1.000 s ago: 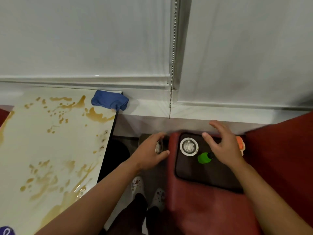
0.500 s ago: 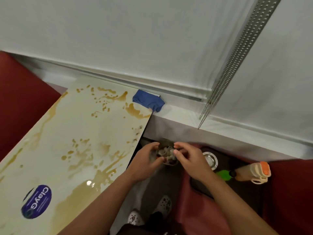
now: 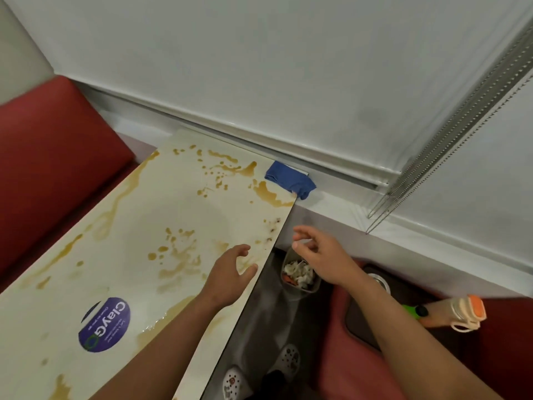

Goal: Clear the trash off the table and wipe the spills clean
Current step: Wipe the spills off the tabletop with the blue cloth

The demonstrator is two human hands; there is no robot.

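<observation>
Tabletop: pale, glossy; fills the view from 7 to 11 o'clock.
Spills: brown pools and splashes across most of the surface, none wiped as yet.
Blue cloth: bunched on the far corner at about 12 o'clock, touching a brown pool, untouched by either hand.
Trash tub: small clear container of crumpled scraps, off the tabletop, below its right edge; whether it sits on the floor or a ledge is hard to tell.
Left hand: fingers spread, empty, over the tabletop's right edge.
Right hand: loosely open, empty, above the tub.
Progress: no trash shows on the tabletop; clearing looks done, wiping wholly left.
Sticker: purple oval at 7 o'clock, reads "ClayG"; smaller print illegible.
Bottle: peach, orange cap, lying on the red seat at 4 o'clock.
</observation>
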